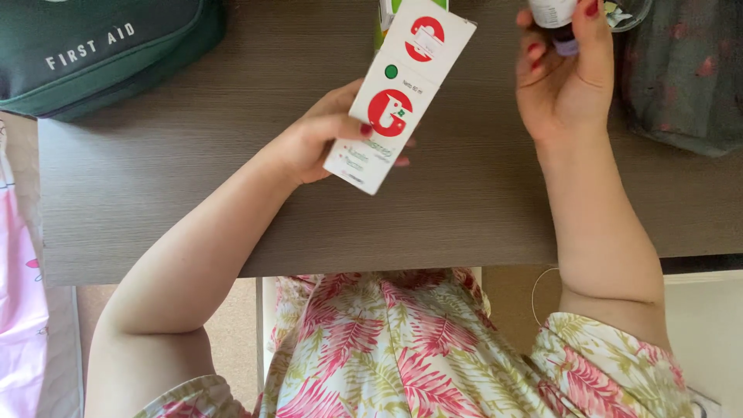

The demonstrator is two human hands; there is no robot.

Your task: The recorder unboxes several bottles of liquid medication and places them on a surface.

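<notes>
My left hand [317, 143] grips a tall white carton [402, 93] with red round marks and a small green dot, held tilted above the wooden table [155, 193]. Its top flap stands open toward the far edge. My right hand [561, 73] is closed around a small bottle [559, 19] with a white label and a purple lower part, near the top edge of the view. The bottle's upper part is cut off by the frame. The two hands are apart, the carton to the left of the bottle.
A dark green zipped pouch [93, 46] lies at the table's far left. A grey floral fabric bag [685, 73] sits at the far right, with a clear round dish [628, 14] beside it. A green-edged box [385, 15] peeks out behind the carton. Pink fabric [19, 310] hangs at left.
</notes>
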